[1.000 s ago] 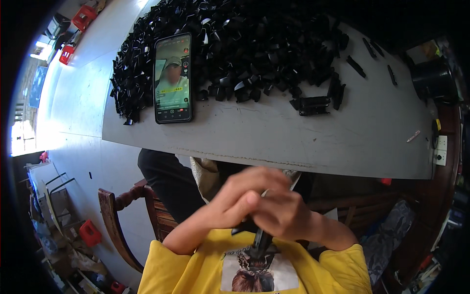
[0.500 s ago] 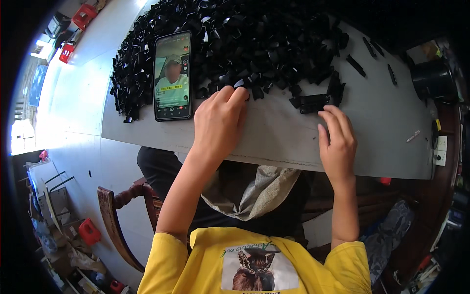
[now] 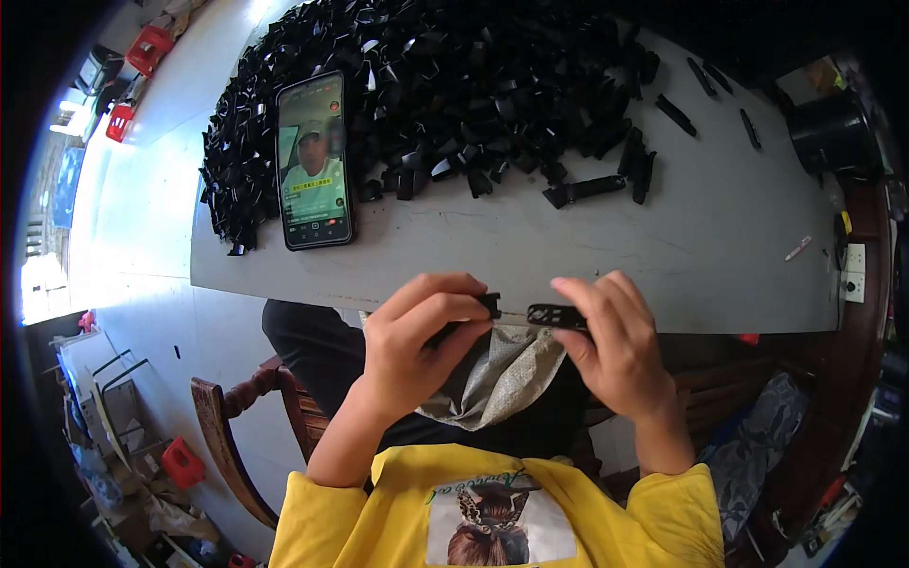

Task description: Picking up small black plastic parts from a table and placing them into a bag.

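Observation:
My left hand (image 3: 424,327) pinches a small black plastic piece (image 3: 490,304), most of it covered by my fingers. Facing it across a short gap, a flat black plastic part with cut-out slots (image 3: 554,315) is held between the thumb and fingers of my right hand (image 3: 620,346). Both hands are over the table's near edge, above a woven sack (image 3: 502,379) at my lap. Beyond them a large heap of black plastic pieces (image 3: 445,85) covers the far part of the grey table (image 3: 417,256). A phone (image 3: 314,161) playing a video lies against the heap's near left side.
Right of the heap lie several loose black strips (image 3: 676,115) and a longer black part (image 3: 585,190). A pale pen (image 3: 798,248) rests near the table's right edge, by a dark round container (image 3: 833,137). A wooden chair (image 3: 227,426) stands at the lower left.
Both hands have drawn back from the heap to the table's near edge, the left now with a small black piece, the right with a slotted black part.

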{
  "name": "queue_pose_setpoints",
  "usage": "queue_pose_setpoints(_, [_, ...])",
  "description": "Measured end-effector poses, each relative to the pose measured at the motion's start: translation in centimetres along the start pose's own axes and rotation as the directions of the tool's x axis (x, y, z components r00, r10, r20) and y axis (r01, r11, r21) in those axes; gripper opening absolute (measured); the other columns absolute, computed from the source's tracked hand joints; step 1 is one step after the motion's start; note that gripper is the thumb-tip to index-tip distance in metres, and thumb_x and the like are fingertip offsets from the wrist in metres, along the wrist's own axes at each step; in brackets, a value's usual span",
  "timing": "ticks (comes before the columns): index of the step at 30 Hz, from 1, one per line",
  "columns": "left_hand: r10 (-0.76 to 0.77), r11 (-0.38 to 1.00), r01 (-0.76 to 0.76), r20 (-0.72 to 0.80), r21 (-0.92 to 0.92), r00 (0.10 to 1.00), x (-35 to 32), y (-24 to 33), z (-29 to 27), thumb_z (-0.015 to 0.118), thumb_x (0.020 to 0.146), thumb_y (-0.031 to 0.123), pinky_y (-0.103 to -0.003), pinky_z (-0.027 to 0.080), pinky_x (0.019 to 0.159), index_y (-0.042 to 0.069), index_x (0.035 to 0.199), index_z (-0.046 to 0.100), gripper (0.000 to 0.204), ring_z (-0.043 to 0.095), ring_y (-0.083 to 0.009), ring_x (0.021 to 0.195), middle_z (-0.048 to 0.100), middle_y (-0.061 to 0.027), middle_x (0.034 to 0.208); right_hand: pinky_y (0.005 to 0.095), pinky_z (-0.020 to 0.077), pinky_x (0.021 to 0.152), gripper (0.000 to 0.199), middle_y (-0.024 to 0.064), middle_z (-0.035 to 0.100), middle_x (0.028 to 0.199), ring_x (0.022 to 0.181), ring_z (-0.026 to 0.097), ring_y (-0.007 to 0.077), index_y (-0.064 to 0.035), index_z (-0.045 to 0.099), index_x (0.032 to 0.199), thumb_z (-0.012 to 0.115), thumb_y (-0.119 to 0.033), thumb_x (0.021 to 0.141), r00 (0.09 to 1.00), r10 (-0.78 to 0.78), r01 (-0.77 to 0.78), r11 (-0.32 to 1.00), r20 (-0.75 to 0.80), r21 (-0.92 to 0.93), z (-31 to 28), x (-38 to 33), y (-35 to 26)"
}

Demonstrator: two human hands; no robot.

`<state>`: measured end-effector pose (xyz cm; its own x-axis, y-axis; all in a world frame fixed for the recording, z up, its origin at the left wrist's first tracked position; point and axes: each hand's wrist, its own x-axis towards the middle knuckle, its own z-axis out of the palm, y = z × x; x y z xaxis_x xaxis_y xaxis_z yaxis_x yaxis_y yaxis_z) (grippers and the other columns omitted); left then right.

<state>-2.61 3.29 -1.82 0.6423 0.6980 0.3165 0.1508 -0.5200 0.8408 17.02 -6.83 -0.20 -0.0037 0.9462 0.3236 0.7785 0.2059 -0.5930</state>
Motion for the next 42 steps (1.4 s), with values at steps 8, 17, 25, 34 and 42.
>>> queue_pose_setpoints(8, [0.022,0.997,-0.019,0.044,-0.071,0.999,-0.1,1.3,-0.1,0.075,0.067,-0.005,-0.029,0.053,0.069,0.001,0.081,0.065,0.019,0.066,-0.0235,0.081,0.066,-0.0128,0.094,0.0362,0.0399,0.064,0.026,0.0078,0.052,0.076,0.068,0.05,0.026,-0.0014,0.062,0.099,0.068,-0.021,0.082,0.995,-0.094,0.096,0.994,0.044,-0.055,0.1,0.4,-0.5])
queue_pose_setpoints(17, [0.05,0.863,-0.018,0.05,-0.505,0.998,0.1,1.5,0.5,0.057,0.094,0.027,-0.04,0.052,0.083,-0.004,0.085,0.067,0.034,0.067,-0.0318,0.088,0.066,-0.0191,0.102,0.0347,0.0416,0.052,0.028,0.0036,0.053,0.076,0.062,0.052,0.0236,-0.0084,0.065,0.098,0.073,-0.018,0.073,0.97,-0.149,0.149,0.989,0.191,0.016,0.4,-0.9,-1.2])
queue_pose_setpoints(25, [0.178,0.539,0.141,0.276,-0.83,0.945,-0.2,2.4,2.8,0.038,0.101,0.024,-0.042,0.049,0.091,-0.006,0.091,0.064,0.041,0.065,-0.0349,0.094,0.067,-0.0208,0.096,0.0362,0.0513,0.064,0.017,0.0066,0.061,0.088,0.079,0.064,0.0216,-0.0088,0.066,0.094,0.065,-0.013,0.077,0.979,-0.14,0.046,0.861,0.15,0.506,3.2,-1.9,-3.3])
queue_pose_setpoints(34, [0.178,0.816,-0.13,-0.03,0.564,0.984,5.6,-3.1,1.7,0.06,0.074,-0.007,-0.034,0.048,0.072,0.004,0.096,0.064,0.025,0.057,-0.0283,0.089,0.06,-0.0091,0.096,0.0408,0.047,0.064,0.039,0.0105,0.056,0.082,0.073,0.059,0.0294,-0.0043,0.057,0.104,0.06,0.009,0.068,0.985,0.146,-0.164,0.96,-0.096,-0.226,0.2,3.4,4.2])
queue_pose_setpoints(42, [0.149,0.748,-0.169,0.085,0.642,0.985,5.9,-3.9,1.5,0.064,0.072,0.004,-0.033,0.049,0.072,0.008,0.093,0.064,0.022,0.056,-0.0232,0.09,0.058,-0.0037,0.098,0.0346,0.0479,0.06,0.026,0.0095,0.059,0.074,0.062,0.06,0.0244,-0.004,0.058,0.098,0.066,0.002,0.074,0.975,-0.008,-0.08,0.919,-0.223,-0.385,0.0,4.3,6.5])
